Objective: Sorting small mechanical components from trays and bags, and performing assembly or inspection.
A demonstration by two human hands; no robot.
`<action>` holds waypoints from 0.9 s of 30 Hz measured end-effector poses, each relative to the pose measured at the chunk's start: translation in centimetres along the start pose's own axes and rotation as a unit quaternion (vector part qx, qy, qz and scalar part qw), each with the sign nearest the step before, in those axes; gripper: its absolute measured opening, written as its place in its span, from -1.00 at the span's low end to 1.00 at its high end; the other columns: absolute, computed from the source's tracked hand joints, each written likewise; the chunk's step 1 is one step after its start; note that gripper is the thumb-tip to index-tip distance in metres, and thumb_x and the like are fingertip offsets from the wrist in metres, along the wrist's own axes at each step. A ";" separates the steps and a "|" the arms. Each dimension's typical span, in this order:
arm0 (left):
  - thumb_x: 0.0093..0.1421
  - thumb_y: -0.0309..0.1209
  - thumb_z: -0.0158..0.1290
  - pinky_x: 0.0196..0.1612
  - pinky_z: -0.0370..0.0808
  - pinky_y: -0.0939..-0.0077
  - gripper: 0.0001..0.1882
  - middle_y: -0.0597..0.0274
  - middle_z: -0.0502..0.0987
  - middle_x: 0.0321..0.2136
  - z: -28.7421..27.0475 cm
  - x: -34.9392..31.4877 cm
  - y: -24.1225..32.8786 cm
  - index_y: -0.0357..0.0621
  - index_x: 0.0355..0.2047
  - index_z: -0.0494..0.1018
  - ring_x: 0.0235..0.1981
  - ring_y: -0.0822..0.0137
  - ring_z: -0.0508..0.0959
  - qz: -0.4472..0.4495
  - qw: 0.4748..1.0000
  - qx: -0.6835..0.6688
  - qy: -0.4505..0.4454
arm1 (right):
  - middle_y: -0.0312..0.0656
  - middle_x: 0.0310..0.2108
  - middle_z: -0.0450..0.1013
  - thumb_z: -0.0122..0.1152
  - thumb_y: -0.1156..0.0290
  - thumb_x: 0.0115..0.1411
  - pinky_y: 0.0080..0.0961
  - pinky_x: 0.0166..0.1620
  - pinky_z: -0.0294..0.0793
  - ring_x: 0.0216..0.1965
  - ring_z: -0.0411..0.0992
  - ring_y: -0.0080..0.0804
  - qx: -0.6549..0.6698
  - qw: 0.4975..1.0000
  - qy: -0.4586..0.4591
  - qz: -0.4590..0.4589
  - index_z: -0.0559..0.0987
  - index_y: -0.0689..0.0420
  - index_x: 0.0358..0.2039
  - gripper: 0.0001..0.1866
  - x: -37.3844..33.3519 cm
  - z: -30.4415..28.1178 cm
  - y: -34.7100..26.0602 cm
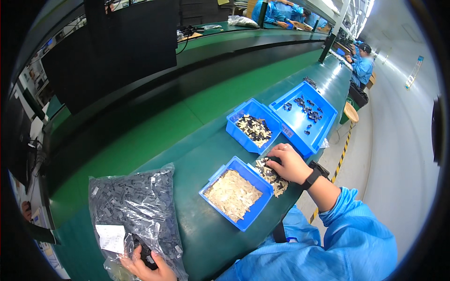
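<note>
At the lower left lies a clear plastic bag full of small dark plastic parts, with a white label on it. My left hand is at the bag's near end, fingers curled round small black plastic parts there. My right hand reaches over a loose pile of beige and black pieces on the bench. Its fingers are bent together at the pile; what they pinch is too small to make out. Just left of that pile stands a blue bin of beige pieces.
Another blue bin holds mixed beige and black pieces. Beside it a larger blue tray has scattered black parts. They stand on the green bench. A black panel rises at the far left. A co-worker sits farther along; others work beyond.
</note>
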State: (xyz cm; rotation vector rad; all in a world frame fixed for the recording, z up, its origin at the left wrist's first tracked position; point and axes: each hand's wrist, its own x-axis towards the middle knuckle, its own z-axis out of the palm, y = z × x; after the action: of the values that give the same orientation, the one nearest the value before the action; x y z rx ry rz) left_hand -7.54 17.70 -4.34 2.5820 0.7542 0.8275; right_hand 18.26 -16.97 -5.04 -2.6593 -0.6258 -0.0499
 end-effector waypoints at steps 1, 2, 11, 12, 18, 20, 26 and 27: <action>0.14 -0.30 0.17 0.14 0.21 -0.05 -0.67 -0.23 0.39 -0.11 0.0 0.0 -0.1 -0.23 -0.15 0.53 -0.02 -0.21 0.35 0.000 1.000 -0.017 0.012 | -0.08 -0.26 0.46 0.33 0.35 0.08 -0.27 -0.03 0.40 -0.13 0.39 -0.08 -0.002 1.000 -0.003 -0.003 0.63 0.14 -0.27 -0.78 0.2 0.4 0.3; 0.14 -0.30 0.17 0.14 0.21 -0.05 -0.67 -0.23 0.39 -0.11 0.1 0.0 -0.2 -0.23 -0.15 0.53 -0.02 -0.21 0.35 0.002 1.000 -0.018 0.010 | -0.08 -0.26 0.46 0.33 0.35 0.08 -0.27 -0.03 0.40 -0.13 0.39 -0.08 -0.002 1.000 -0.002 0.000 0.63 0.14 -0.27 -0.78 0.2 0.3 0.4; 0.19 -0.52 0.14 -0.05 0.39 0.27 -0.81 -0.08 0.44 -0.10 0.9 -1.0 -0.4 -0.38 -0.22 0.45 -0.15 0.06 0.45 0.030 0.956 -0.175 0.235 | -0.20 -0.58 0.51 0.37 0.42 0.08 -0.54 -0.44 0.44 -0.56 0.45 -0.51 0.178 0.980 0.014 0.092 0.65 0.23 -0.43 -0.86 0.4 0.0 0.3; 0.20 -0.53 0.13 -0.07 0.39 0.29 -0.81 -0.04 0.44 -0.12 1.0 -1.1 -0.5 -0.39 -0.23 0.43 -0.19 0.09 0.44 0.041 0.940 -0.196 0.276 | -0.22 -0.59 0.51 0.37 0.43 0.09 -0.57 -0.45 0.42 -0.56 0.43 -0.58 0.221 0.965 -0.019 0.144 0.65 0.25 -0.40 -0.85 0.5 -0.3 0.2; 0.16 -0.65 0.06 -0.13 0.36 0.36 -0.87 0.05 0.41 -0.25 0.6 -3.5 1.7 -0.37 -0.28 0.38 -0.26 0.19 0.41 0.050 0.917 -0.249 0.307 | -0.15 -0.56 0.55 0.30 0.47 0.12 -0.54 -0.39 0.46 -0.53 0.47 -0.51 0.277 0.954 0.005 0.116 0.66 0.25 -0.30 -0.84 -0.1 0.6 1.7; 0.15 -0.66 0.07 -0.17 0.36 0.36 -0.86 0.06 0.41 -0.26 0.6 -4.1 3.2 -0.36 -0.27 0.39 -0.27 0.18 0.42 0.066 0.894 -0.299 0.328 | -0.11 -0.53 0.56 0.27 0.49 0.12 -0.50 -0.37 0.48 -0.52 0.51 -0.42 0.259 0.962 0.013 0.086 0.66 0.25 -0.28 -0.84 -0.3 0.1 1.8; 0.15 -0.60 0.05 -0.25 0.32 0.35 -0.83 0.08 0.42 -0.26 0.6 -3.6 7.5 -0.25 -0.21 0.47 -0.30 0.16 0.39 0.234 0.874 -0.319 0.282 | -0.17 -0.41 0.59 0.25 0.59 0.12 -0.59 -0.37 0.48 -0.44 0.51 -0.49 0.182 0.983 -0.013 0.027 0.65 0.25 -0.25 -0.84 -0.5 -1.3 1.8; 0.15 -0.59 0.06 -0.26 0.32 0.35 -0.84 0.08 0.42 -0.27 0.6 -3.5 8.2 -0.25 -0.23 0.47 -0.31 0.16 0.39 0.252 0.875 -0.319 0.261 | -0.08 -0.36 0.58 0.24 0.59 0.09 -0.47 -0.29 0.50 -0.38 0.53 -0.32 0.213 0.977 0.033 -0.003 0.65 0.25 -0.29 -0.85 -0.6 -1.1 1.9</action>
State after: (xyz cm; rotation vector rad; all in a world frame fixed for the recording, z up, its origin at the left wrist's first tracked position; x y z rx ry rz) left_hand -6.42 8.94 -2.69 1.9522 -0.1244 1.6444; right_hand 18.62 -19.17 -4.77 -2.2324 -0.5529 -0.0044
